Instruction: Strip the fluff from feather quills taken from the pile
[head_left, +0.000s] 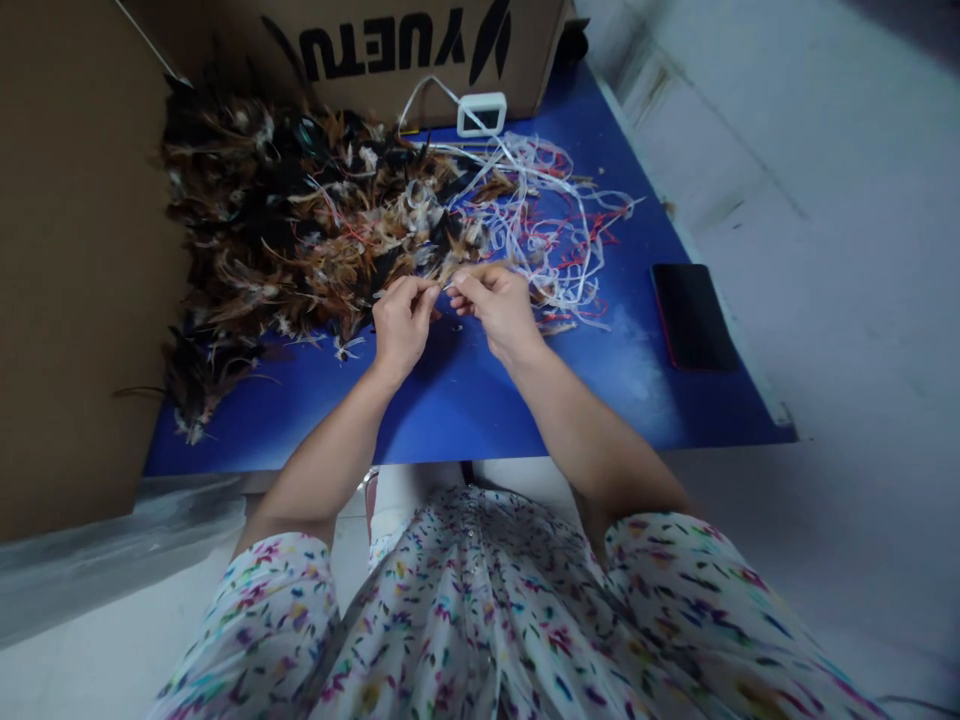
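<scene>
Over the blue table (480, 410), my left hand (403, 318) and my right hand (499, 305) meet fingertip to fingertip, both pinched closed. A thin pale strand (448, 288) shows in the narrow gap between them; its ends are hidden by my fingers. Just beyond and left of my hands spreads a big heap of brown and black feathers (300, 240), some with white fluffy bases. Behind my right hand lies a tangle of white ribbons and red threads (555, 220).
A cardboard box (405, 50) with black lettering stands at the back. Another cardboard panel (75, 250) rises along the left side. A small white device with a dark screen (481, 115) sits by the box. A dark phone (694, 315) lies near the right edge, beside the wall (825, 200).
</scene>
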